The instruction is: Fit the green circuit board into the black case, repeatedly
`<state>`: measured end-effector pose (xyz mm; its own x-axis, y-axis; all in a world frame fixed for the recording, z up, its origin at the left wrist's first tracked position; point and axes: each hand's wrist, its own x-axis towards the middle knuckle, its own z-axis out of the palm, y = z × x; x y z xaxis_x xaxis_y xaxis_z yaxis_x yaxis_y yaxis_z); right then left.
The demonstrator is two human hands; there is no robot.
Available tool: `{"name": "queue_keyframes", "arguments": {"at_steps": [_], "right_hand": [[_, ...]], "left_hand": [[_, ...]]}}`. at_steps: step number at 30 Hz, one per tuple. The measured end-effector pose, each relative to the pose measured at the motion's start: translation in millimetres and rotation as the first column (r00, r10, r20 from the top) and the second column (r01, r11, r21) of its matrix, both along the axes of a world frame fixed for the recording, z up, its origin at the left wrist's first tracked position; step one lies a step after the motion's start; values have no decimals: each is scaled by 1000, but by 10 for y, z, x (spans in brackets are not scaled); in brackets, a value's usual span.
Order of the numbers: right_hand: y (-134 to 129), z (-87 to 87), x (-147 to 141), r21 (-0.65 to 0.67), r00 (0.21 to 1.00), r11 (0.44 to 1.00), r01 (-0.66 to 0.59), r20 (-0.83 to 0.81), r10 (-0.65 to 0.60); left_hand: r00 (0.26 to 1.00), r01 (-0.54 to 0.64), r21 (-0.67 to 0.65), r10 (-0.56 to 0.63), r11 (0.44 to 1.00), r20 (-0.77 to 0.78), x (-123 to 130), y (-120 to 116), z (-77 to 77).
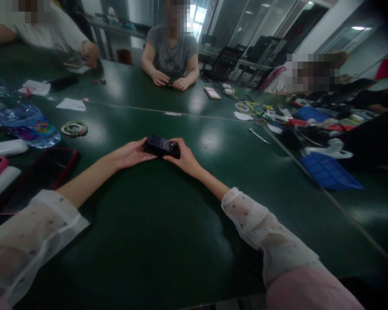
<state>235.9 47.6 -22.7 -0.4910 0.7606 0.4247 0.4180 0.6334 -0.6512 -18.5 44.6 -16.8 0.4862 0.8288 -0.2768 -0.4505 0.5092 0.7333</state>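
L hand [131, 155] & R hand [185, 157] pinch blk device [161, 147] at its ends; handling seems underway, what's left unclear.

Sheer white sleeves [278, 234] (dark-dotted and creased); loose, wide cuffs [233, 199]; pink fabric [305, 288] further up.

A small black device [161, 147], boxy and longer than it is wide, is at about twelve o'clock from the wearer, over the dark green table [142, 224], its ends held by the left hand [131, 155] and the right hand [186, 158]. Its face points upward — long axis running roughly from ten o'clock to four — with a dark bluish screen [155, 140] toward ten and small, blurred pale marks toward four.
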Motion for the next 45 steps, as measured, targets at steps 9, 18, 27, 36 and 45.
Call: {"name": "queue_keyframes", "arguments": {"at_steps": [9,18,27,36,45], "right_hand": [[-17,41,6,15,999,999,-35,-7,35],[-2,33,7,72,998,996,-55,-2,55],[18,28,3,59,997,996,-65,-25,67],[29,5,7,56,996,996,-74,-39,77],[30,1,4,48,999,998,-50,-13,50]], "left_hand": [[1000,-22,-44,22,999,1,10,-25,46],[998,-66,-94,65,993,-20,51,-49,104],[999,-32,-88,33,996,9,27,-20,41],[999,-39,-109,42,993,26,29,-17,55],[998,-57,-111,57,992,-4,42,-31,69]]}}
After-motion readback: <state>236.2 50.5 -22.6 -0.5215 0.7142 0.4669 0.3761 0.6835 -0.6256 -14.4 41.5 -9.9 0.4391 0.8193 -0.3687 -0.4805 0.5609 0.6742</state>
